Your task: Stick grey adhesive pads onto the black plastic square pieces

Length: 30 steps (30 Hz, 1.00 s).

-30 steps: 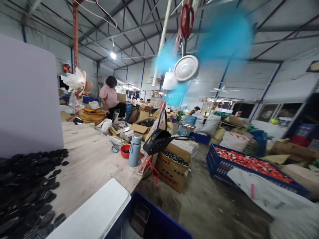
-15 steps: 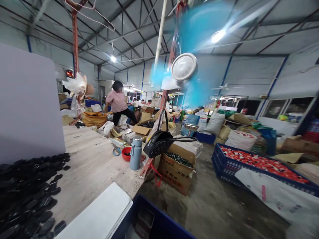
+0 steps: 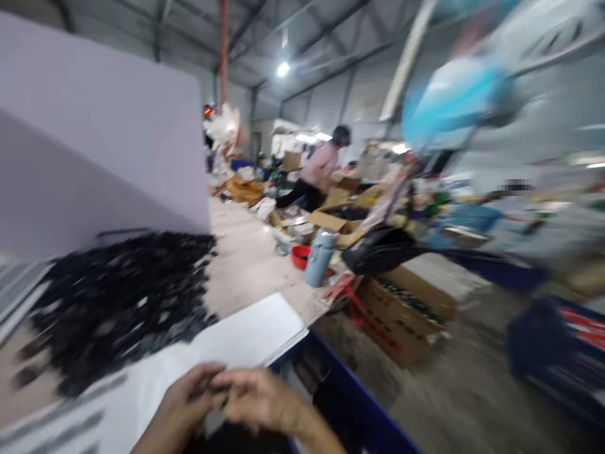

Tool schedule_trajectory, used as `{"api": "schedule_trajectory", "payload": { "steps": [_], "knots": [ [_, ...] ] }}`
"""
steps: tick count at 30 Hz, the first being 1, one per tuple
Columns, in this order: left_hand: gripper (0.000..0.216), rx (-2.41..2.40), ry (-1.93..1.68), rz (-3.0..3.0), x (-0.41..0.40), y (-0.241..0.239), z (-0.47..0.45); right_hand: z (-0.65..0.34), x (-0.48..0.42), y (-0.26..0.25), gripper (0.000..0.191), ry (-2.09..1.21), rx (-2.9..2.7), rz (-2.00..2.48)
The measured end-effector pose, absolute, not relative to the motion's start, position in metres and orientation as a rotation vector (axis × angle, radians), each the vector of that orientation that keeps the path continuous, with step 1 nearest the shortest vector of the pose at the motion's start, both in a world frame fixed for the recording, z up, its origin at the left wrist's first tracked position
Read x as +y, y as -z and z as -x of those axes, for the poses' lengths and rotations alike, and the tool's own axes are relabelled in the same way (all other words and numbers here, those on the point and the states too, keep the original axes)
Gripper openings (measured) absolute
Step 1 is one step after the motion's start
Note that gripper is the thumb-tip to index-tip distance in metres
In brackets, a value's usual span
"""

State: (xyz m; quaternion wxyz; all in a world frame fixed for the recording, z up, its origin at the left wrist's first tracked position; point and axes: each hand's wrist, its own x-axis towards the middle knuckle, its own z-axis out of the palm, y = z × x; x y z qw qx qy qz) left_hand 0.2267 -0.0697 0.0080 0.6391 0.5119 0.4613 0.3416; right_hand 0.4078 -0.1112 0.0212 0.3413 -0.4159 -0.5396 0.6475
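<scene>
My left hand (image 3: 182, 403) and my right hand (image 3: 259, 397) meet at the bottom edge of the blurred view, fingers curled together around a small dark piece (image 3: 216, 413) that I cannot make out. They hover over a white board (image 3: 246, 334) lying at the near edge of the wooden table (image 3: 246, 265). A large heap of small black parts (image 3: 123, 296) lies on the table just left of and beyond my hands.
A pale upright panel (image 3: 94, 151) stands behind the heap. Farther along the table are a grey flask (image 3: 319, 265) and a red bowl (image 3: 300, 255). A blue crate (image 3: 350, 403) sits below the table edge, cardboard boxes (image 3: 406, 309) beside it. A person in pink (image 3: 316, 173) works farther back.
The view has swung down and left, blurring. Both my hands have come into sight at the bottom, closed together on something small. The heap of black parts now fills more of the view.
</scene>
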Motion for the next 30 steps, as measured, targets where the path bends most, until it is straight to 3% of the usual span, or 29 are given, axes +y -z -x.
{"api": "schedule_trajectory", "payload": {
  "steps": [12,30],
  "knots": [
    [0.044,0.856,-0.752,-0.788,-0.076,-0.022,-0.207,-0.393,-0.100,-0.021,0.024,-0.589,-1.872,1.245],
    [0.040,0.873,-0.760,-0.809,-0.071,-0.019,-0.208,-0.383,-0.099,-0.017,0.024,-0.462,-2.024,1.231]
  ]
}}
